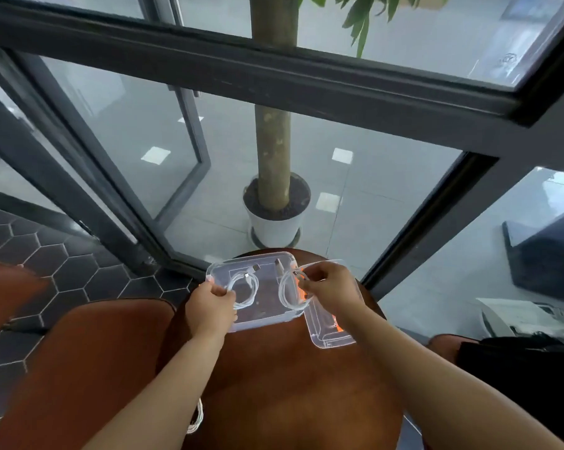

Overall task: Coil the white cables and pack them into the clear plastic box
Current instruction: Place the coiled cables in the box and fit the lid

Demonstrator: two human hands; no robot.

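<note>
My left fingers [221, 291] pinched one coil [255, 289] over the box [261, 319], and my right fingers [307, 280] pinched the other coil [281, 291] beside it, over the right rim.

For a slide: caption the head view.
Left hand holds the left cable, right hand the right cable, both coiled, at the open box; lid beside it.

Both bare forearms reach forward, side by side. The left hand [211, 306] is knuckles-up with fingers curled, pinching a coiled white cable [254, 293]. The right hand [331, 287] sits slightly further ahead, fingertips pinching a second coiled white cable [282, 292].
</note>
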